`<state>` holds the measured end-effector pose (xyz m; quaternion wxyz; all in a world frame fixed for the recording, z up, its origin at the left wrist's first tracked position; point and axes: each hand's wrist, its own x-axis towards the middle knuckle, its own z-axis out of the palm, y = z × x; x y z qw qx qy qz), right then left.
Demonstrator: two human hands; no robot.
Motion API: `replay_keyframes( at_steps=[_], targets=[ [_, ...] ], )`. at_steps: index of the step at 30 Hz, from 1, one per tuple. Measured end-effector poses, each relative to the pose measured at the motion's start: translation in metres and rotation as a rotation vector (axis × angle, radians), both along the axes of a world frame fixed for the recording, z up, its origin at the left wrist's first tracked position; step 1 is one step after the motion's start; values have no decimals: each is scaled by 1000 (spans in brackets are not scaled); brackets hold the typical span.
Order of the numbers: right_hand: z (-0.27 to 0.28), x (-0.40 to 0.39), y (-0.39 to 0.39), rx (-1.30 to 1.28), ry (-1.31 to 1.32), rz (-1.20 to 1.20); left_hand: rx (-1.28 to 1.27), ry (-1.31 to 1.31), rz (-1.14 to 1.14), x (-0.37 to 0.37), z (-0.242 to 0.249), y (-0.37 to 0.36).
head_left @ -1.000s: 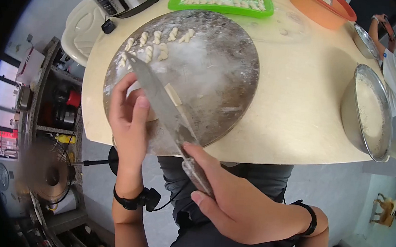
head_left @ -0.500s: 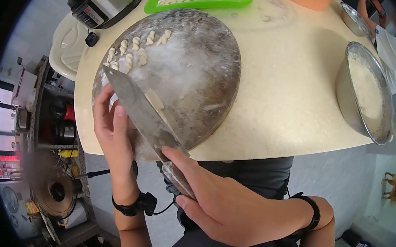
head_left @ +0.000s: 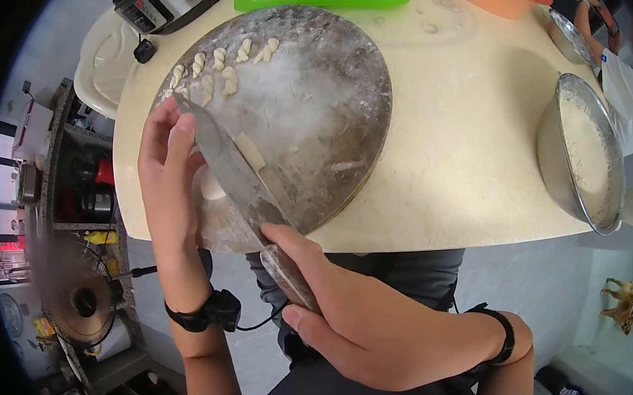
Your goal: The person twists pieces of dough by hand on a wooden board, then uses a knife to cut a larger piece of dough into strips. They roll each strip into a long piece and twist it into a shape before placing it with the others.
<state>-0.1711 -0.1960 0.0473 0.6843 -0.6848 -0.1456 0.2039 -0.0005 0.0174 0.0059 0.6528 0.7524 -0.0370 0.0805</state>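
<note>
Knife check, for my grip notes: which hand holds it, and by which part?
The right hand holds the knife by its handle; the left hand rests against the blade.

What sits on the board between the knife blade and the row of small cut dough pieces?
In the head view, only floured board lies between the knife and the dough pieces; a dough strip touches the blade itself.

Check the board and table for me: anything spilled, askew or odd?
One thing: the round board juts past the table edge at the near side, under the left hand. The right hand holds the knife on it. Flour stays on the board.
</note>
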Motion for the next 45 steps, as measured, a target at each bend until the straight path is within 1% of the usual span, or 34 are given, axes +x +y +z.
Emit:
replay_keyframes(
  at_steps=[3,7,10,13,16,17,20,21,25,27,31,33,35,36,39,42,45],
  targets=[
    [-1,3,3,51,14,-3,-54,50,-38,4,0,0],
    [29,13,0,89,294,63,-155,83,-102,13,-3,2],
    [34,12,2,168,417,59,-197,124,-89,11,5,-9],
    [28,8,3,165,440,42,-214,130,-125,7,5,-9],
    [22,-1,5,126,407,8,-262,115,-112,5,-1,-10],
    [20,-4,6,115,376,-8,-199,99,-112,6,-3,-5],
    [10,-11,8,109,277,-18,22,-5,-72,-5,11,-1],
    [3,-14,6,108,246,-12,66,-64,-27,-12,16,-1],
    [0,-28,-14,131,204,-66,686,-378,-28,-27,-14,19],
    [5,-25,-22,-88,40,-204,1045,-538,-20,-38,-23,21],
    [0,19,-44,-471,-350,-386,933,-386,-167,-43,-5,22],
    [-10,43,-57,-587,-465,-454,884,-323,-231,-43,5,22],
    [-28,64,-70,-720,-575,-525,826,-246,-231,-46,10,21],
    [-32,68,-76,-772,-579,-547,798,-200,-228,-46,11,22],
    [-45,76,-93,-903,-601,-595,654,-153,-319,-33,10,34],
    [-60,69,-103,-1002,-621,-646,757,-86,-328,-8,17,55],
    [-65,64,-109,-1095,-563,-676,999,-481,-257,15,14,67]
  ],
)
